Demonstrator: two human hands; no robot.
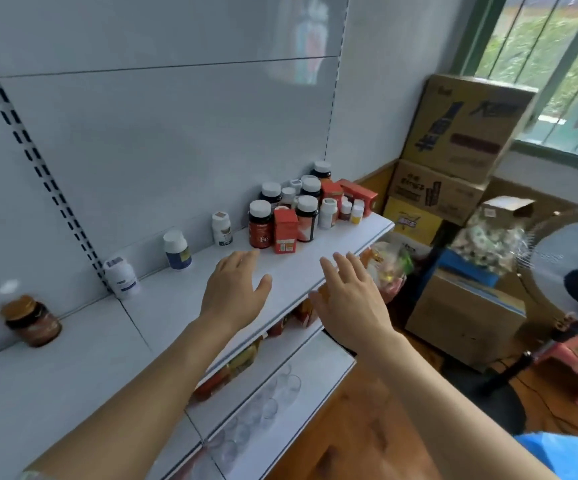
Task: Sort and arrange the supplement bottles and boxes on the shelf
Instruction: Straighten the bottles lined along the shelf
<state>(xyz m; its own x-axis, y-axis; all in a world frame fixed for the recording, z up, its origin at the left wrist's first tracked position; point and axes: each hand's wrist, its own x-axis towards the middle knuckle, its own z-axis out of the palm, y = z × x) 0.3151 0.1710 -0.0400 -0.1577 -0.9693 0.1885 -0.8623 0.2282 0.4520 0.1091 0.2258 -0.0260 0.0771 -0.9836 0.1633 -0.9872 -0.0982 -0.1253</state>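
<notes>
White metal shelf (pixel 163 306), bottles and boxes clustered mid-frame.
Both my hands hover empty, fingers straight: left hand (pixel 234 289) near the dark red "Fe" bottle (pixel 260 229) and red carton (pixel 285 231), right hand (pixel 350 299) at the shelf's edge.

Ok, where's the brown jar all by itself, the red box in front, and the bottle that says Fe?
brown jar (pixel 33 322), head view, on its label
red box (pixel 285 231), head view, front face
Fe bottle (pixel 260 230), head view, red label
</notes>
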